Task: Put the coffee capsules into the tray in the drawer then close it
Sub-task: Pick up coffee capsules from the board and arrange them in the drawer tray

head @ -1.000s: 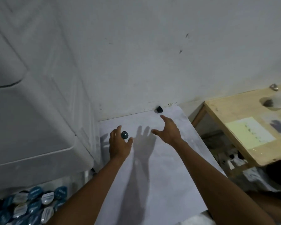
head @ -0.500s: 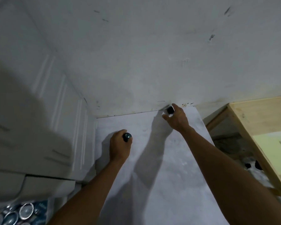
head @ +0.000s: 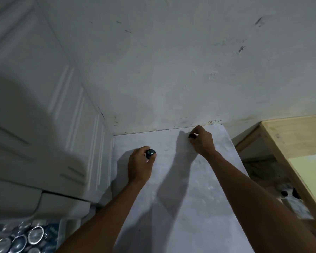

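Observation:
My left hand point(head: 140, 166) rests on the white counter point(head: 199, 198) and grips a dark blue-green coffee capsule point(head: 150, 152) between thumb and fingers. Near the back wall my right hand point(head: 202, 141) is closed around a second dark capsule point(head: 192, 136), mostly hidden by the fingers. At the bottom left, the tray in the open drawer point(head: 20, 238) holds several blue and silver capsules, only partly in view.
A white panelled appliance or cabinet point(head: 35, 125) stands close on the left of the counter. The wall point(head: 171, 70) runs along the counter's back edge. To the right stands a wooden table point(head: 290, 143), with a gap and clutter below.
My right hand reached to the back of the counter and closed on the dark capsule there. My left hand closed more firmly on its capsule. The camera tilted up and left.

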